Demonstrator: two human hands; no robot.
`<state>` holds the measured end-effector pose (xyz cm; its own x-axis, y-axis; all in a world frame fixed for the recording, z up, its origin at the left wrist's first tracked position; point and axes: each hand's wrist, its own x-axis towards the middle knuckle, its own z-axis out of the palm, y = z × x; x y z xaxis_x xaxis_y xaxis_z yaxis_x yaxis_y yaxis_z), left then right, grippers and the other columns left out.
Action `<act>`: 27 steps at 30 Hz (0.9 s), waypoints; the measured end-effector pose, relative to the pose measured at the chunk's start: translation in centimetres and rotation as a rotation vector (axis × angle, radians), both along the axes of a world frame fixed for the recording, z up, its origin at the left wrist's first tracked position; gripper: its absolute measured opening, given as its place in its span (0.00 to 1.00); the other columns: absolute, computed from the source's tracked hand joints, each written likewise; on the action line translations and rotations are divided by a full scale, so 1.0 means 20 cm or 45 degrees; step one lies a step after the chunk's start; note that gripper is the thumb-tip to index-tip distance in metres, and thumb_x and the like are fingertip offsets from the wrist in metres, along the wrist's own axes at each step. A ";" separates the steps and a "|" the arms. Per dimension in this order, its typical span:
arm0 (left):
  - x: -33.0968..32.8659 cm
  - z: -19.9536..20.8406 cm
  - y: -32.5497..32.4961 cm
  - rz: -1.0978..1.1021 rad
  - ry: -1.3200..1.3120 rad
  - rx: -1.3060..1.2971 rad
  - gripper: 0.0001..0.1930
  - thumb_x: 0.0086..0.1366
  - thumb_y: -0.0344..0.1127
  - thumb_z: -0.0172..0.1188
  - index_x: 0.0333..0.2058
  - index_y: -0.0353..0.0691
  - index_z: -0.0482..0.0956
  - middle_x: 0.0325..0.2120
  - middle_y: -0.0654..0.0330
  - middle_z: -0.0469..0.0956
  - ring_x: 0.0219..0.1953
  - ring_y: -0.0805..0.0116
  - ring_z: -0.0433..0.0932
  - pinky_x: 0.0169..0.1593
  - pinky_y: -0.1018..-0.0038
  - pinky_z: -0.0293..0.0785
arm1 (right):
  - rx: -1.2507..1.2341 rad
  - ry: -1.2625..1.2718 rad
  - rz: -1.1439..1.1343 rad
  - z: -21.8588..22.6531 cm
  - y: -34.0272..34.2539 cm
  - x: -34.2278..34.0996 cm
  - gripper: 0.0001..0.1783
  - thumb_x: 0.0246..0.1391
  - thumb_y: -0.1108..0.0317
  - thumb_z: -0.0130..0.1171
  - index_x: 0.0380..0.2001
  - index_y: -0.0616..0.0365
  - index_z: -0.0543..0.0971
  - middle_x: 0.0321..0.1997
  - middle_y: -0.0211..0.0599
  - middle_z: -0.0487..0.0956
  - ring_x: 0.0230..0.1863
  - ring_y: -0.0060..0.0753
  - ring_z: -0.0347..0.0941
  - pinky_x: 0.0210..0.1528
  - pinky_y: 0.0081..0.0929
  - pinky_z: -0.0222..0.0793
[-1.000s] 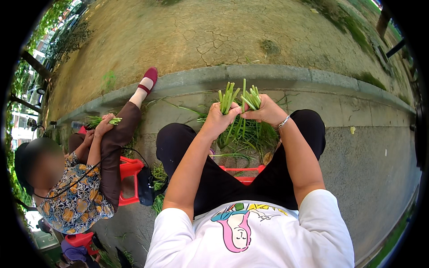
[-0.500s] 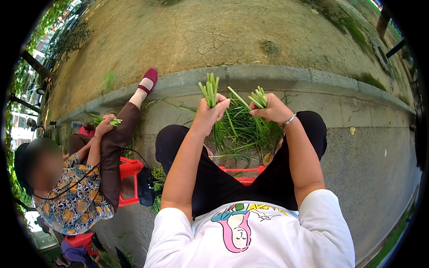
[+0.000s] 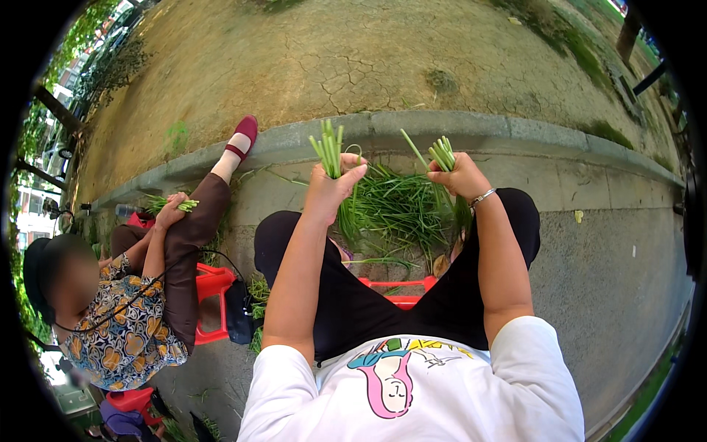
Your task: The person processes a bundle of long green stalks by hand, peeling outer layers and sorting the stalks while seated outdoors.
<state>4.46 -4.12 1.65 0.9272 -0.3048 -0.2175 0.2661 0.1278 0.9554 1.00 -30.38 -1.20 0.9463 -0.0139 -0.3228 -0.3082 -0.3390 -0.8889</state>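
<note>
My left hand (image 3: 328, 190) is closed round a bunch of green stalks (image 3: 328, 151), their thick pale ends pointing up and the thin leaves hanging below. A single thin strand loops over beside its thumb and fingertips. Farther right, my right hand (image 3: 464, 179) grips a second bunch of green stalks (image 3: 442, 153). One longer stalk (image 3: 413, 147) sticks out of that bunch, slanting up to the left. Between and below my hands, a loose pile of long grassy green leaves (image 3: 403, 206) lies on the pavement between my feet.
A concrete kerb (image 3: 412, 129) runs across in front, with cracked bare earth (image 3: 353, 70) beyond it. I sit on a red plastic stool (image 3: 401, 300). At left another person (image 3: 125, 309) sits on a red stool (image 3: 213, 302), holding green stalks (image 3: 185, 205). A dark bag (image 3: 239, 313) hangs beside that stool.
My hands have moved apart: the left shifts left and slightly down, the right shifts right. The long stalk in the right bunch is lifted farther up. Both bunches stay gripped.
</note>
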 end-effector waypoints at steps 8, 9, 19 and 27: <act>-0.04 0.00 -0.16 -0.161 -0.121 0.128 0.19 0.54 0.27 0.59 0.47 0.36 0.72 0.14 0.71 0.64 0.14 0.84 0.58 0.17 0.85 0.52 | 0.740 0.199 0.123 0.09 0.13 -0.03 0.06 0.46 0.71 0.61 0.29 0.62 0.76 0.17 0.25 0.71 0.12 0.13 0.59 0.13 0.14 0.53; -0.04 0.00 -0.17 -0.174 -0.060 0.084 0.16 0.55 0.27 0.59 0.44 0.35 0.74 0.14 0.71 0.64 0.14 0.84 0.58 0.17 0.85 0.51 | 0.792 0.210 0.155 0.09 0.14 -0.03 0.07 0.46 0.71 0.61 0.29 0.62 0.76 0.17 0.24 0.71 0.12 0.13 0.59 0.13 0.14 0.52; -0.06 -0.02 -0.20 -0.061 -0.096 0.103 0.05 0.55 0.29 0.60 0.28 0.34 0.75 0.15 0.71 0.67 0.14 0.85 0.59 0.17 0.85 0.50 | 0.697 0.096 0.271 0.11 0.20 -0.05 0.07 0.43 0.72 0.64 0.26 0.61 0.76 0.16 0.23 0.71 0.12 0.12 0.57 0.13 0.14 0.49; -0.07 -0.03 -0.15 -0.108 -0.224 0.182 0.04 0.56 0.28 0.59 0.28 0.34 0.75 0.15 0.70 0.68 0.15 0.85 0.61 0.18 0.85 0.54 | 0.757 0.139 0.343 0.13 0.20 -0.05 0.06 0.44 0.74 0.61 0.28 0.63 0.77 0.21 0.30 0.76 0.12 0.13 0.57 0.13 0.13 0.49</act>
<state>3.08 -7.14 0.99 0.9271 -0.3609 -0.1013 0.0978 -0.0281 0.9948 -0.08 -26.38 1.36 0.8534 0.4287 -0.2965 -0.3799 0.1221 -0.9169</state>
